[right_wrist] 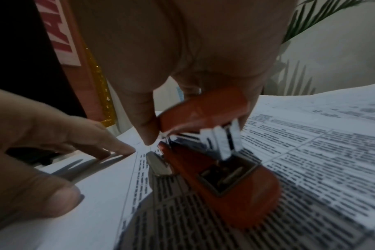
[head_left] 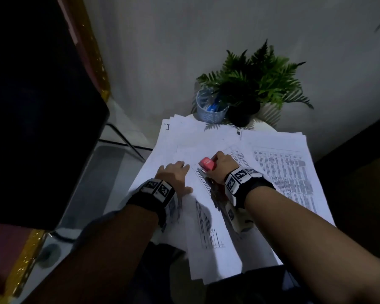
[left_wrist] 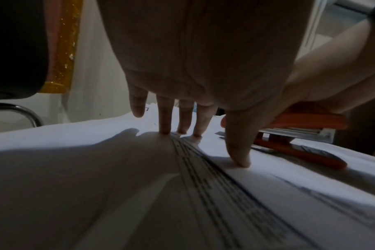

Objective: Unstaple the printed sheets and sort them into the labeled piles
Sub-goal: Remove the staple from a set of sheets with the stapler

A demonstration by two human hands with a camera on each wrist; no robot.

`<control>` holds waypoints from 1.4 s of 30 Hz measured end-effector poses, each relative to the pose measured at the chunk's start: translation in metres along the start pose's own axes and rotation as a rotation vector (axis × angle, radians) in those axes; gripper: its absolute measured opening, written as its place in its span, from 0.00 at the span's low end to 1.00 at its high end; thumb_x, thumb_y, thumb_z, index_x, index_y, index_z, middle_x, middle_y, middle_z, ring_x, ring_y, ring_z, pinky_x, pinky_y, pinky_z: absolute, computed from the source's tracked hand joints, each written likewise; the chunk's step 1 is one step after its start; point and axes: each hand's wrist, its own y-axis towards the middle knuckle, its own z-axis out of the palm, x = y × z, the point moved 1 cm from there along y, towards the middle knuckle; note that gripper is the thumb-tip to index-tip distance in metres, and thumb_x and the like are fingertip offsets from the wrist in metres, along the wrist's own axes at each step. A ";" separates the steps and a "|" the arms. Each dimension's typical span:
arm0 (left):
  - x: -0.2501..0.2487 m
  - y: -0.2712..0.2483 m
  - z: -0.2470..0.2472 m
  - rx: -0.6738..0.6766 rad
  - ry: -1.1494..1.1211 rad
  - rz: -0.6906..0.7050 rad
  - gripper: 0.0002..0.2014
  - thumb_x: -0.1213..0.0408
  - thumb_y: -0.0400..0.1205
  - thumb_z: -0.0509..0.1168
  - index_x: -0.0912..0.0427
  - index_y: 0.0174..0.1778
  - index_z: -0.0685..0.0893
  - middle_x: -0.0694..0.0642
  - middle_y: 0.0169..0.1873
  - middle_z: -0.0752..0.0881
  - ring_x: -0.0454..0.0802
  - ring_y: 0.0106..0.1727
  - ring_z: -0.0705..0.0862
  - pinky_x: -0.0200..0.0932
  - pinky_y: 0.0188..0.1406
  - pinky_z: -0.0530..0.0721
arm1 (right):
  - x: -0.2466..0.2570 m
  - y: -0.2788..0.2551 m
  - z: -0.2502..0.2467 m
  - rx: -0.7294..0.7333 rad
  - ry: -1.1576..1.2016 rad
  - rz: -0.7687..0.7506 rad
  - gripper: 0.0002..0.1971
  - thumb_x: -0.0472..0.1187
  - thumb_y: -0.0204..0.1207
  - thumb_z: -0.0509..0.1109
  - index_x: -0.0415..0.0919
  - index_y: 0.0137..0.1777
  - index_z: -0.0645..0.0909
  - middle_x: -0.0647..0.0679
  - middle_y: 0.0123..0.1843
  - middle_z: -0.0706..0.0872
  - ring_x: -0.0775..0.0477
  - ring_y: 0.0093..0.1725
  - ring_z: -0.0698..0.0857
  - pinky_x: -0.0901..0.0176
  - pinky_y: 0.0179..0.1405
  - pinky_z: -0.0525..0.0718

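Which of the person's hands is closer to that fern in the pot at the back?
The right. The right hand, gripping the red stapler, sits on the printed sheets on the side of the fern. The left hand presses the paper farther left, away from it.

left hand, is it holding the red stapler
No, the left hand presses straight fingers on the printed sheets; the right hand grips the red stapler.

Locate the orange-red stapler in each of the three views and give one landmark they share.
Head: stapler centre, in the right hand.
Left wrist: stapler right of centre, behind the left thumb.
Right wrist: stapler centre, under the fingers.
Shared landmark: the printed sheet that the left hand presses.
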 end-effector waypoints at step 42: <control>0.004 0.015 -0.011 0.096 0.013 0.058 0.46 0.38 0.72 0.67 0.43 0.82 0.51 0.40 0.83 0.45 0.60 0.77 0.57 0.57 0.69 0.70 | 0.013 0.027 0.016 -0.038 -0.197 -0.069 0.24 0.57 0.82 0.54 0.39 0.67 0.64 0.35 0.60 0.78 0.32 0.57 0.81 0.46 0.50 0.77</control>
